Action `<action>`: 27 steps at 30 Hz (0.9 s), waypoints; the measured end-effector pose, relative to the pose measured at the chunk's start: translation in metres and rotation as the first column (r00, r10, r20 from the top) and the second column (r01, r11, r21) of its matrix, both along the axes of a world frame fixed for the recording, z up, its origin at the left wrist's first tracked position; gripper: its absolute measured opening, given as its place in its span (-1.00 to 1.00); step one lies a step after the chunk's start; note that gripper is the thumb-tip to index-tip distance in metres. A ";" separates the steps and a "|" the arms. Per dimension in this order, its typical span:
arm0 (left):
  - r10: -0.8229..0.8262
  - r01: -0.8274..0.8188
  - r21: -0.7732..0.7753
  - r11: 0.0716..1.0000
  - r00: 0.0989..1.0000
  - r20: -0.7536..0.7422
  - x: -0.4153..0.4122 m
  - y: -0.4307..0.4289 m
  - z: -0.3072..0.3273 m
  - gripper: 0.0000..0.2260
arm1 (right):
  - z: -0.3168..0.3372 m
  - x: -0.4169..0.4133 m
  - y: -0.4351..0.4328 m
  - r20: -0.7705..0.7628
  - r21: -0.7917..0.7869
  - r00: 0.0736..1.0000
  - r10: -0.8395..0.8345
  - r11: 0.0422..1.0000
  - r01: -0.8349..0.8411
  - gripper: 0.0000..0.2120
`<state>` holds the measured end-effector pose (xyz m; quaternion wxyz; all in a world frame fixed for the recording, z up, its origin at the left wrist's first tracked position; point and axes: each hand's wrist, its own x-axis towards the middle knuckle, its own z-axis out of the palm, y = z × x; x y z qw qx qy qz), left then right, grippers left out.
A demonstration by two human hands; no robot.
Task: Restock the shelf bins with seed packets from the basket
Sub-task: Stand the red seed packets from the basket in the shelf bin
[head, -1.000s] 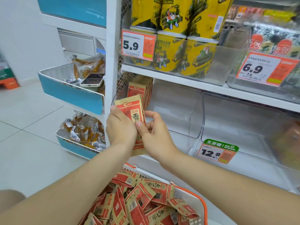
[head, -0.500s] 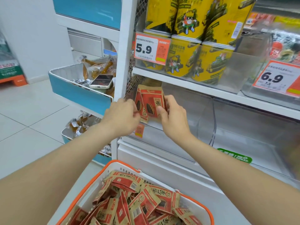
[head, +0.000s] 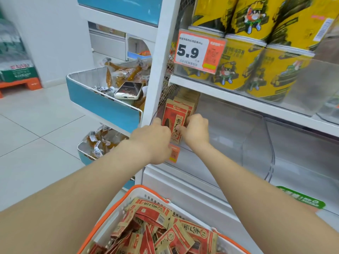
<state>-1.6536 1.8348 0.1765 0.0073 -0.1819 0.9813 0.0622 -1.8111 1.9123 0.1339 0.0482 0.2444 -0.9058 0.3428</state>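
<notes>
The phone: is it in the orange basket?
No, the phone lies in the upper blue bin at the left.

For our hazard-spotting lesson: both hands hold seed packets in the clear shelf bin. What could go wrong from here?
1. The seed packets stand upright at the left end of a mostly bare clear bin; released by the left hand and right hand, they may topple sideways.
2. The left wrist sits by the orange tag and might knock it off.
</notes>
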 end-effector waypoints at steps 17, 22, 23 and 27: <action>0.009 -0.009 0.023 1.000 1.000 -0.002 -0.003 0.003 0.003 -0.81 | -0.001 -0.010 -0.001 0.020 0.212 0.998 0.058 0.975 -0.061 -0.66; -0.044 0.037 0.060 0.997 0.992 0.118 0.000 0.000 0.000 -0.64 | 0.019 0.007 0.016 -0.109 0.354 0.992 0.070 0.935 -0.027 -0.69; -0.062 0.050 0.069 0.996 0.983 0.175 0.001 0.001 -0.002 -0.64 | 0.024 0.015 0.021 -0.199 0.383 0.976 0.087 0.924 -0.004 -0.71; -0.124 0.114 0.049 0.992 0.884 0.451 0.007 0.005 -0.014 -0.73 | 0.034 0.048 0.044 -0.503 0.365 0.800 0.327 0.920 -0.147 -0.81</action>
